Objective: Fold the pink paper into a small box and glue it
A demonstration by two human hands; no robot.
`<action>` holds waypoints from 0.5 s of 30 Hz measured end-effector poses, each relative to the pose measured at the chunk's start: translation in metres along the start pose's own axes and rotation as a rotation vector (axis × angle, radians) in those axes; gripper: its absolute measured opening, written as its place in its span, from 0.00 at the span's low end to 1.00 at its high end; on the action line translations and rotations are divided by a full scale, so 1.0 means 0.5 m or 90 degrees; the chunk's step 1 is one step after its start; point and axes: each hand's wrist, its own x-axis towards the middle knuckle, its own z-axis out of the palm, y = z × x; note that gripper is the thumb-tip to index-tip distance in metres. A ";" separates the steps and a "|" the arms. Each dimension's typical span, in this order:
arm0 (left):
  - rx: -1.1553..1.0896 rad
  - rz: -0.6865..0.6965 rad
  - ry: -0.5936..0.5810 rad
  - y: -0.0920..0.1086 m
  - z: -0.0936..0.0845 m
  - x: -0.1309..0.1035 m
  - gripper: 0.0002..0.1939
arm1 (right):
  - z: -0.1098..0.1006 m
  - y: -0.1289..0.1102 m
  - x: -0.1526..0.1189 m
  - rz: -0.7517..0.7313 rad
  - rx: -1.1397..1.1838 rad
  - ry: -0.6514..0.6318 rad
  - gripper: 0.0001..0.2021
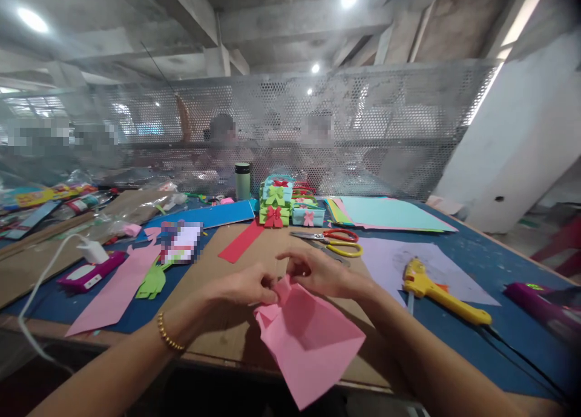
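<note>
A folded piece of pink paper (313,344) hangs from my two hands over the front of the brown cardboard on the table. My left hand (249,284) pinches its upper left corner, where the paper is creased and bunched. Close beside it, my right hand (313,269) grips the top edge with thumb and fingers, its index finger bent above. The lower part of the paper spreads open toward me and reaches past the table's front edge. Scissors with red (340,235) and yellow handles (345,247) lie just beyond my right hand.
A yellow glue gun (440,293) rests on lilac paper (385,262) at the right. Small decorated boxes (275,208) are stacked at the back, near a green bottle (242,182). Coloured sheets (390,212) lie back right; a pink strip (120,284) and purple device (92,273) lie left.
</note>
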 end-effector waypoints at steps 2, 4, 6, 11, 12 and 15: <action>-0.058 -0.002 0.088 0.002 0.007 0.002 0.07 | -0.008 0.002 0.001 0.009 -0.001 0.049 0.22; -0.076 0.010 0.168 0.013 0.005 0.007 0.07 | -0.020 -0.002 0.001 0.017 0.008 0.106 0.18; -0.018 0.023 0.219 0.043 -0.008 0.013 0.05 | -0.038 -0.012 -0.002 0.027 0.031 0.150 0.15; 0.266 -0.054 0.318 0.135 -0.048 0.028 0.05 | -0.078 -0.037 -0.023 0.052 0.082 0.169 0.21; 0.287 -0.060 0.323 0.137 -0.050 0.036 0.05 | -0.081 -0.038 -0.027 0.061 0.081 0.158 0.24; 0.253 -0.012 0.320 0.096 -0.044 0.071 0.05 | -0.075 -0.028 -0.033 0.090 0.004 0.137 0.35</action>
